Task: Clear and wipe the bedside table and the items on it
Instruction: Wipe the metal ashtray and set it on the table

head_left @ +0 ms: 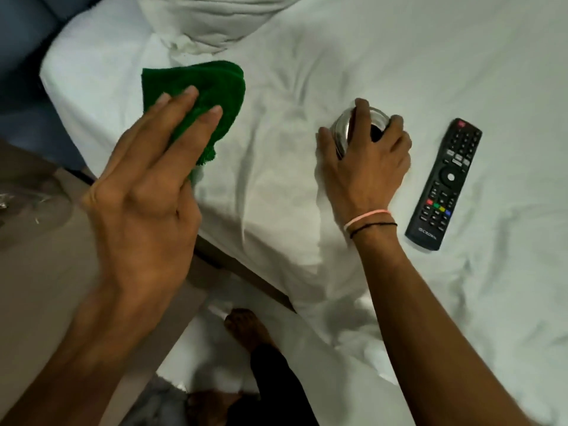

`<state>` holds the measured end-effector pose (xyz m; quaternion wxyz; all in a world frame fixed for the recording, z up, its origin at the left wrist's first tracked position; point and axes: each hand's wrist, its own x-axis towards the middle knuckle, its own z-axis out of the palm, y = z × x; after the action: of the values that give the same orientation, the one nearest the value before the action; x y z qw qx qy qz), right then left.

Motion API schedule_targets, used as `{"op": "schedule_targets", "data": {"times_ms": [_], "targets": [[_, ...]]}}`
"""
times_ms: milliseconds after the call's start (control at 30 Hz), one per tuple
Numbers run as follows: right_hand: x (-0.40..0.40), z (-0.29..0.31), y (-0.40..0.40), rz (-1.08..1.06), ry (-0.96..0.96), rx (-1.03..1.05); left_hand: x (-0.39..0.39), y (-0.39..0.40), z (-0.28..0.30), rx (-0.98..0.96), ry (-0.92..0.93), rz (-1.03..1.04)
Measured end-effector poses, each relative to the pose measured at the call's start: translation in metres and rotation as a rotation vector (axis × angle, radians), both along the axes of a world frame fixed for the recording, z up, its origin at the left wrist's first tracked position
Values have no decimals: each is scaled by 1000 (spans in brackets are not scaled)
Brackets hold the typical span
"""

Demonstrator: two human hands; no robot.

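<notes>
Nearest, the left hand [144, 192] grips a green cloth [199, 96] with fingers straight, beside the table [37, 272]. Farther on the white bed [399, 72], the right hand [368, 161] closes over a steel cup [344, 130], near a black remote [445, 182].

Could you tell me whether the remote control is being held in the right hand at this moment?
No, the remote control lies alone on the white bedsheet, while the right hand grips a shiny metal cup beside it.
</notes>
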<state>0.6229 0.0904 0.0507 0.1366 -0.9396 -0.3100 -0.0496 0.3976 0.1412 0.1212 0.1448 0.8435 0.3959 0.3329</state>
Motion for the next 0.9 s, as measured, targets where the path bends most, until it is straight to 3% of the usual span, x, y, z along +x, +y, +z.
{"op": "schedule_targets", "data": {"times_ms": [100, 167, 267, 333, 467, 533, 600, 733, 900], "targets": [[-19, 18, 3, 110, 53, 172, -10, -3, 1, -27, -37, 17], [-48, 37, 1, 281, 240, 380, -23, -5, 2, -70, -74, 62], [-116, 58, -2, 484, 758, 618, -57, -10, 1, -100, -99, 226], [-159, 53, -4, 500, 1151, 681, -79, -13, -3, -141, -108, 253], [-250, 35, 0, 358, 1979, 637, -138, -24, -14, -260, -36, 276], [-283, 31, 0, 220, 2232, 559, -165, -34, -20, -299, 8, 288], [-318, 23, -1, 135, 2364, 473, -201, -49, -29, -336, 29, 350], [-366, 2, 7, 112, 2449, 331, -249, -82, -38, -359, 105, 428], [-411, -15, 33, 145, 2359, 128, -301, -124, -43, -480, 71, 373]]}}
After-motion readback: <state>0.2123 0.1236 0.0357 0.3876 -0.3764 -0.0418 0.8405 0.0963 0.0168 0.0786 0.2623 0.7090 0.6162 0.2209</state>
